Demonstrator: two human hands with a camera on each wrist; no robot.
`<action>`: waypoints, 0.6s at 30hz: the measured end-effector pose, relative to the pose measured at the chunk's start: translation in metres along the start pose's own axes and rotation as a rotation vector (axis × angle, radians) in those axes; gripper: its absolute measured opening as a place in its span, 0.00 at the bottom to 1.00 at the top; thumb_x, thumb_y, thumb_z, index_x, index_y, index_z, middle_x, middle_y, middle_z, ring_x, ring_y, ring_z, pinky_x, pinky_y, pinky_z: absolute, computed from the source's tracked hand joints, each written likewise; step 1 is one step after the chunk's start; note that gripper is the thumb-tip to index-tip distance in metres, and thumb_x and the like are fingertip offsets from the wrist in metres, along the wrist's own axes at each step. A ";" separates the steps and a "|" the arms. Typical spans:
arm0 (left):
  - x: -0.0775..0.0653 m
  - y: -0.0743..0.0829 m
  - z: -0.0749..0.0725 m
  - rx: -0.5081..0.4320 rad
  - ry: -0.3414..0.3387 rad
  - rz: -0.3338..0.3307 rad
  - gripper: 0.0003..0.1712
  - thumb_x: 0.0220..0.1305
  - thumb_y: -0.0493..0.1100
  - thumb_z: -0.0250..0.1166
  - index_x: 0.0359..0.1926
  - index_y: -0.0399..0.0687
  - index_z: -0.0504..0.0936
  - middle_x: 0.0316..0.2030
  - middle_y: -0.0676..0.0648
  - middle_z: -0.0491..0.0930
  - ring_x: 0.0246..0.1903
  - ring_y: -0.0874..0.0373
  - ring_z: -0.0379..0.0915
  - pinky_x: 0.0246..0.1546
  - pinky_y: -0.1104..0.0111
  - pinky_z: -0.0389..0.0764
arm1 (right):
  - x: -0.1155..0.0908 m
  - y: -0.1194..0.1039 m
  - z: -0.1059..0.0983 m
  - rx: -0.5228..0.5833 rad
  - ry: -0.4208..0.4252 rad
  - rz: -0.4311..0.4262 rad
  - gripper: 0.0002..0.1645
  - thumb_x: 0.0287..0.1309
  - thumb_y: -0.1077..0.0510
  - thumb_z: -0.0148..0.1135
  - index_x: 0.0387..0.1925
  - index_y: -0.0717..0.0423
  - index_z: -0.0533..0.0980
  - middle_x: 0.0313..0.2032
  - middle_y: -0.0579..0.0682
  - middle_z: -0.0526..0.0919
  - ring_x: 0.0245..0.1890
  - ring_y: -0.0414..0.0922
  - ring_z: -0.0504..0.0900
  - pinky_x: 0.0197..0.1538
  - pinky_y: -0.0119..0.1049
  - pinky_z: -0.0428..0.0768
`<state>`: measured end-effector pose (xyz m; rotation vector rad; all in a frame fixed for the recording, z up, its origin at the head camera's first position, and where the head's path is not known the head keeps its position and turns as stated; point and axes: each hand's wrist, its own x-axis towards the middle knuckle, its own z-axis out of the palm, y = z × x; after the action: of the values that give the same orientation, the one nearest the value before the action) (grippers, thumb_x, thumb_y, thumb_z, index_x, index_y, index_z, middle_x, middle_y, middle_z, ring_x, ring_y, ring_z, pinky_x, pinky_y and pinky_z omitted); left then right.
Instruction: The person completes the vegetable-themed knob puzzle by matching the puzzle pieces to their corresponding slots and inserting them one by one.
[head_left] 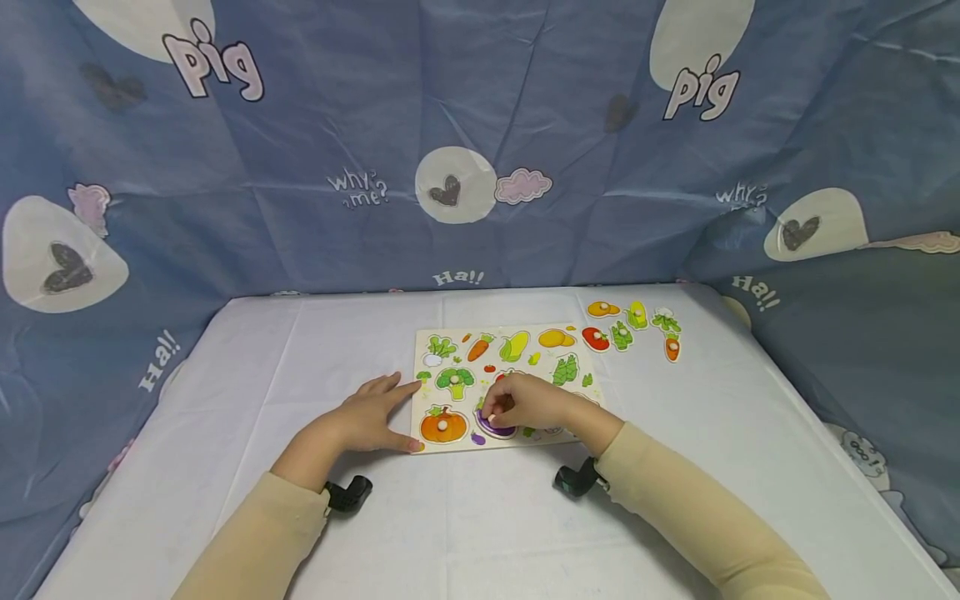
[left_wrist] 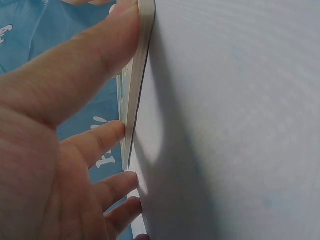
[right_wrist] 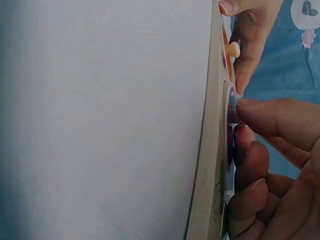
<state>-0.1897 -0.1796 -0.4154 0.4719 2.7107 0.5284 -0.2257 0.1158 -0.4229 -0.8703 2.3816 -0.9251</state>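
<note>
pinching one eggplant piece (head_left: 501, 432) with the right hand (head_left: 528, 402); long axis slants near-right, stem far-left. left hand (head_left: 367, 415) spread, touching one board (head_left: 472, 371). six loose pieces (head_left: 621, 336) far right.

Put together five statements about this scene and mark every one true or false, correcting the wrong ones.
1. The left hand touches the left edge of the pale rectangular board. True.
2. The right hand is over the round orange pumpkin piece. False: it is at the glossy purple eggplant piece.
3. The pumpkin piece lies on the board. True.
4. The round red tomato piece with a pale knob lies left of the board. False: it lies off the board's right side.
5. The tapered orange carrot piece with a pale knob lies to the right of the board. True.
</note>
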 end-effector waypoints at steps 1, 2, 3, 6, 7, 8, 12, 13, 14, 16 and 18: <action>0.000 0.000 0.000 0.000 0.000 0.001 0.60 0.46 0.66 0.76 0.77 0.53 0.61 0.77 0.34 0.49 0.74 0.31 0.42 0.67 0.33 0.52 | 0.000 0.000 0.000 -0.005 -0.001 0.002 0.06 0.60 0.65 0.69 0.35 0.50 0.84 0.28 0.41 0.80 0.31 0.38 0.76 0.36 0.29 0.77; 0.000 0.000 0.000 0.000 0.000 0.002 0.60 0.46 0.66 0.76 0.77 0.53 0.61 0.76 0.34 0.49 0.74 0.31 0.42 0.67 0.33 0.52 | 0.001 0.000 0.001 -0.009 -0.001 0.000 0.07 0.59 0.65 0.69 0.35 0.50 0.84 0.28 0.41 0.80 0.31 0.38 0.76 0.37 0.30 0.77; 0.000 0.000 0.000 0.000 0.001 0.002 0.60 0.47 0.66 0.76 0.77 0.53 0.61 0.76 0.34 0.49 0.74 0.32 0.42 0.67 0.33 0.52 | 0.001 0.000 0.001 -0.014 -0.001 0.000 0.07 0.59 0.65 0.69 0.35 0.50 0.84 0.28 0.41 0.80 0.31 0.38 0.76 0.37 0.30 0.77; 0.000 -0.001 0.000 0.000 0.002 0.004 0.60 0.46 0.66 0.77 0.77 0.53 0.61 0.76 0.34 0.49 0.74 0.32 0.42 0.67 0.33 0.52 | 0.001 -0.001 0.002 -0.024 0.000 -0.002 0.07 0.60 0.65 0.69 0.35 0.49 0.84 0.27 0.40 0.80 0.30 0.38 0.76 0.36 0.30 0.77; 0.000 -0.001 0.000 0.001 0.003 0.004 0.60 0.46 0.67 0.76 0.77 0.53 0.61 0.76 0.34 0.49 0.74 0.31 0.42 0.67 0.33 0.52 | 0.001 -0.001 0.002 -0.028 0.000 -0.002 0.07 0.60 0.64 0.69 0.35 0.49 0.84 0.27 0.40 0.80 0.30 0.38 0.76 0.36 0.30 0.77; 0.000 -0.001 0.000 0.000 0.003 0.005 0.60 0.46 0.67 0.76 0.77 0.53 0.61 0.76 0.34 0.49 0.74 0.31 0.42 0.67 0.32 0.52 | 0.001 -0.001 0.002 -0.030 -0.001 -0.002 0.06 0.60 0.64 0.69 0.35 0.48 0.84 0.27 0.40 0.80 0.30 0.37 0.76 0.36 0.30 0.77; 0.000 -0.002 0.001 0.001 0.000 0.005 0.61 0.46 0.68 0.76 0.77 0.53 0.61 0.77 0.34 0.49 0.74 0.31 0.42 0.67 0.33 0.51 | 0.000 -0.002 0.001 -0.043 -0.006 -0.006 0.06 0.60 0.64 0.69 0.35 0.48 0.84 0.27 0.40 0.80 0.30 0.37 0.75 0.35 0.30 0.76; 0.000 -0.002 0.001 0.002 0.000 0.005 0.61 0.46 0.68 0.76 0.77 0.53 0.61 0.77 0.34 0.49 0.74 0.31 0.42 0.67 0.33 0.51 | -0.001 -0.002 0.001 -0.044 -0.007 -0.007 0.06 0.60 0.64 0.70 0.35 0.48 0.84 0.27 0.40 0.79 0.30 0.37 0.75 0.35 0.30 0.76; 0.001 -0.002 0.001 0.002 -0.001 0.004 0.61 0.46 0.68 0.76 0.77 0.53 0.61 0.77 0.34 0.49 0.74 0.31 0.42 0.67 0.33 0.51 | -0.001 -0.002 0.000 -0.044 -0.008 -0.008 0.06 0.60 0.64 0.70 0.35 0.48 0.84 0.27 0.40 0.79 0.30 0.37 0.75 0.35 0.30 0.76; 0.001 -0.002 0.001 0.002 -0.002 0.004 0.61 0.46 0.68 0.76 0.77 0.53 0.60 0.77 0.34 0.49 0.74 0.31 0.41 0.67 0.33 0.51 | -0.001 -0.002 0.000 -0.045 -0.009 -0.006 0.06 0.60 0.64 0.70 0.35 0.49 0.84 0.27 0.40 0.79 0.30 0.37 0.75 0.35 0.29 0.76; 0.001 -0.001 0.001 0.002 -0.002 0.004 0.61 0.46 0.68 0.76 0.77 0.53 0.61 0.77 0.34 0.49 0.74 0.31 0.41 0.67 0.33 0.51 | -0.001 -0.002 -0.001 -0.043 -0.011 0.005 0.06 0.60 0.63 0.70 0.35 0.48 0.84 0.27 0.40 0.79 0.30 0.37 0.75 0.36 0.29 0.76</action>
<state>-0.1905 -0.1801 -0.4174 0.4782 2.7096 0.5265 -0.2243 0.1155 -0.4206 -0.8823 2.4015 -0.8683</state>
